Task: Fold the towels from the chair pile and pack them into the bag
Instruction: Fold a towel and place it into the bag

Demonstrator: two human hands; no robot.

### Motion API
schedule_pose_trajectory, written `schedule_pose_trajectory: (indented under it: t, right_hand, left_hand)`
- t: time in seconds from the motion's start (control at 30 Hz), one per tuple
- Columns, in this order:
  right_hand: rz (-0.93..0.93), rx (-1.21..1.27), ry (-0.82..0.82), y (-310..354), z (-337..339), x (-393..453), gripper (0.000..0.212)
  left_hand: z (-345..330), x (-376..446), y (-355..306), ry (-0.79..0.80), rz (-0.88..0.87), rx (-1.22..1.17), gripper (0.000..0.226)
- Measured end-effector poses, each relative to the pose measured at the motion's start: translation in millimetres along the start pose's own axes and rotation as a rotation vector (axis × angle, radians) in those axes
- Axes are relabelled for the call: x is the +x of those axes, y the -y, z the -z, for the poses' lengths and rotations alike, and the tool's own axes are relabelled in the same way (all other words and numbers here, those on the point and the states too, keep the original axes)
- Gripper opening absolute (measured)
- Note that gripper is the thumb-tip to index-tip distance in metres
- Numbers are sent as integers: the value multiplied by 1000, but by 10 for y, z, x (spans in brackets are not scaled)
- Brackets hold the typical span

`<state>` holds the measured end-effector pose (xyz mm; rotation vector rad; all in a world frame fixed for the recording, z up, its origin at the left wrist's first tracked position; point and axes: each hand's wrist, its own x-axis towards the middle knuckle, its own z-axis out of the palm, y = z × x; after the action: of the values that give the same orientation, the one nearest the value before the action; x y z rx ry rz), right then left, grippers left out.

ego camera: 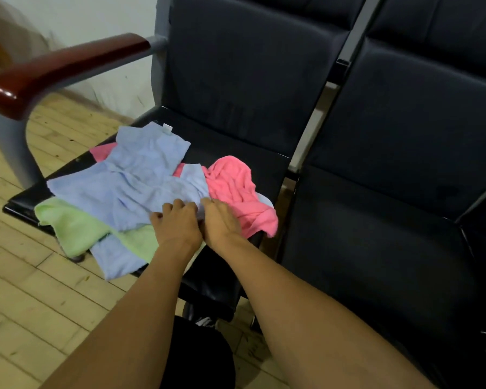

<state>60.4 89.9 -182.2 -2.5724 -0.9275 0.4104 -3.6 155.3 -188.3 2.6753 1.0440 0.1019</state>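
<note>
Hands first: your left hand (pixel 177 220) and right hand (pixel 219 220) sit side by side at the near edge of the top blue towel (pixel 141 186), fingers curled down into the cloth as if pinching its hem; the fingertips are buried in the fabric, so how firm the hold is you cannot tell.

Pile lies on the seat of the left chair (pixel 236 153); the blue towel is spread on top, crumpled, not squared; a pink towel (pixel 236 189) is bunched just beside it on the right, touching your right hand; a green towel (pixel 73 226) pokes out underneath at the near left corner, overhanging the seat edge; a second blue piece (pixel 112 259) hangs below that; a sliver of pink shows at the far left under the blue.

Progress, judged from this: very early; nothing looks folded; no bag is in view; every towel is left to fold and pack.

Writing: one small white tag (pixel 167 129) on the far corner of the blue towel; too small to read; no brand visible anywhere.
</note>
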Motion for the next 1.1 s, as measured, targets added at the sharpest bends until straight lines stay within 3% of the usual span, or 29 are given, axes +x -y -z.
schedule_pose_trajectory:
  t: [0.13,0.33,0.47,0.63,0.77,0.83,0.93,1.1]
  right_hand:
    - [-68,-18,-87,-106,-38,-19,18]
    - [-63,418,-266,-36,70,-167,39]
    - [-44,718,-268,27,426,-283,34]
    - [24,790,-339,30,1193,-527,35]
    - [-96,1010,-318,12,1849,-873,26]
    - [-181,1193,-344,5,2166,-1088,23]
    - [-180,1426,-417,17,2656,-1478,21]
    - [10,1695,-487,24,3487,-2288,10]
  left_hand:
    - [-2,0,-12,-13,-7,-23,27]
    - [31,-8,-130,-195,1,-73,18]
    - [207,-7,-232,-362,-156,-280,22]
    - [522,-311,-577,-481,-431,-562,36]
    - [1009,-651,-944,-651,-464,-630,28]
    - [1341,-872,-1170,-576,-558,-764,28]
    - [1782,-1204,-1481,-279,-747,-938,38]
    - [2352,-1514,-1851,-120,-716,-843,32]
